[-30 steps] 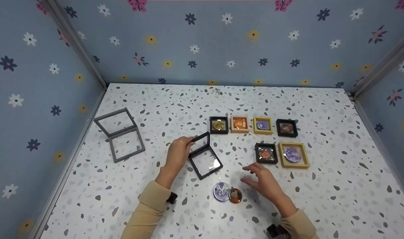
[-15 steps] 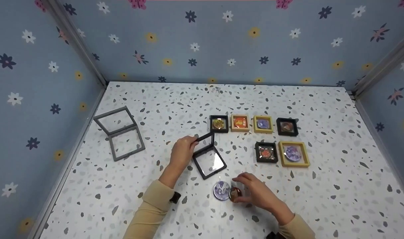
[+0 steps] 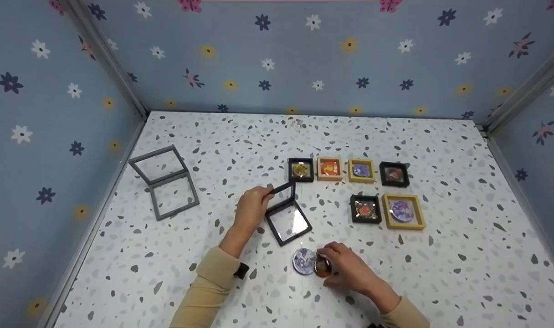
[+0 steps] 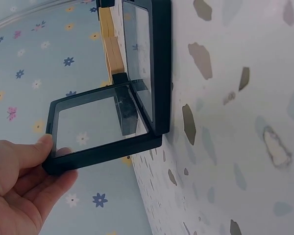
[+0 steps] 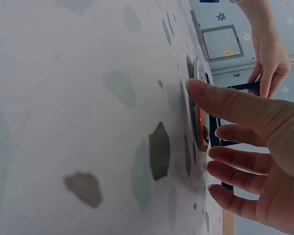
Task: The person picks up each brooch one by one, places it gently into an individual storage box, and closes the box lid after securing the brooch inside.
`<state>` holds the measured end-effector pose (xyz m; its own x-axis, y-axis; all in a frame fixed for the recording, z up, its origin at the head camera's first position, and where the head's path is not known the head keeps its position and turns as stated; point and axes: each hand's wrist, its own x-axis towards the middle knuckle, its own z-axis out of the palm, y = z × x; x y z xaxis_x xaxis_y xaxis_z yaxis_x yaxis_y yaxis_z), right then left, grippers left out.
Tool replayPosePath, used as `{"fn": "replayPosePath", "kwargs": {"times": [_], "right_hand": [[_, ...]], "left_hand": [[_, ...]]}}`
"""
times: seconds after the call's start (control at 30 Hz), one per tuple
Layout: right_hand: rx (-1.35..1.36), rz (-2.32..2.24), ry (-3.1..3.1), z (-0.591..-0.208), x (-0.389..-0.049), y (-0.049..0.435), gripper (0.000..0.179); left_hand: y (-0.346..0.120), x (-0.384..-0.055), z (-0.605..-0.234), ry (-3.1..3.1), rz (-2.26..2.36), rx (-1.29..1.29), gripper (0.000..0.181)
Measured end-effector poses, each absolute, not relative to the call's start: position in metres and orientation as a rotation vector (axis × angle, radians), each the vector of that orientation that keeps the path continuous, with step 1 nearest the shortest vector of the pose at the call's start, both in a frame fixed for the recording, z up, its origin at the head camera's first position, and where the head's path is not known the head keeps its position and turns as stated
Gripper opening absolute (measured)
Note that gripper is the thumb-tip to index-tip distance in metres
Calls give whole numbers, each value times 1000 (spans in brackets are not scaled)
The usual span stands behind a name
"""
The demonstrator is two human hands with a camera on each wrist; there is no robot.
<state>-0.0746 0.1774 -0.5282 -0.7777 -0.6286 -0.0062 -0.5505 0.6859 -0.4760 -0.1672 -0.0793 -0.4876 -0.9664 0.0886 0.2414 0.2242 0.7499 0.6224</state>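
My left hand [image 3: 252, 207] pinches a corner of the raised lid of a black display frame [image 3: 296, 236] with clear film panes. In the left wrist view, thumb and fingers grip that lid [image 4: 103, 151], hinged up from the base on the table. My right hand [image 3: 354, 272] is low at a small round brown-orange badge [image 3: 322, 268], thumb and fingertips around its edge. The right wrist view shows the fingers loosely spread and the thumb tip at the badge's rim. A larger purple-and-white round badge [image 3: 303, 261] lies directly left of the small one.
A grey display frame [image 3: 174, 212] stands unfolded at the left. On the right are several small framed badges: a black frame [image 3: 300, 179], an orange frame [image 3: 329, 177], yellow frames [image 3: 404, 225] and other black ones. Flower-patterned walls [image 3: 277, 59] enclose the speckled table [image 3: 231, 146].
My right hand has come down and left to the small badge. My left hand has shifted the black frame slightly right. The badges lie where they were.
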Motion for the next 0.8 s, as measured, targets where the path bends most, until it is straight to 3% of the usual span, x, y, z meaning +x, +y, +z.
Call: {"fn": "replayPosePath", "kwargs": {"times": [0.8], "right_hand": [[-918,-827,2698,-535,-74,174,34]], "left_hand": [[-79,-167,-491,-2714,-1040,-267,22]]}}
